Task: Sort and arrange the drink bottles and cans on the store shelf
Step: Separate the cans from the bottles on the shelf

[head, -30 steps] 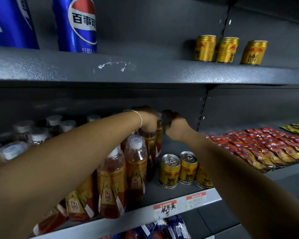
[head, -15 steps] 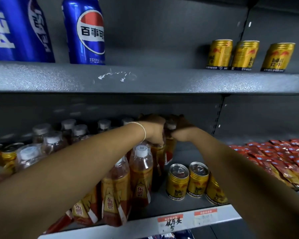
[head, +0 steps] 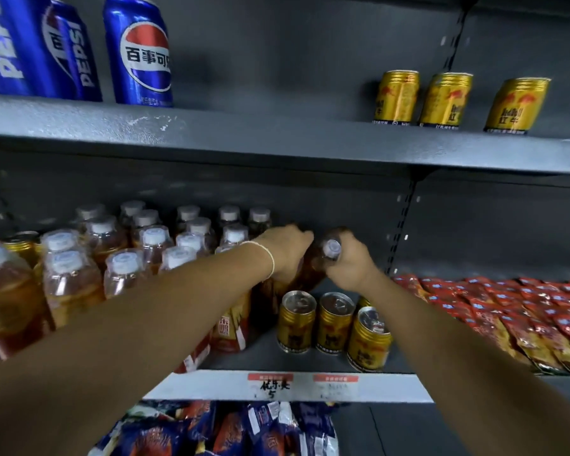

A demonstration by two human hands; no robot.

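Your right hand (head: 351,263) is clamped on a tea bottle (head: 311,268) at the neck, with the white cap (head: 331,248) showing above your fingers. The bottle is tilted, leaning left, near the back of the middle shelf (head: 211,386). Your left hand (head: 287,248) is right against the bottle's left side. Its fingers are hidden, so I can't tell if it grips. Hands are almost touching. The other tea bottles (head: 152,245) stand in rows to the left. Front gold cans (head: 333,320) stand just below your right hand, with red packets (head: 524,311) to the right. The upper shelf (head: 277,143) carries Pepsi cans (head: 139,54) and upper gold cans (head: 445,100).
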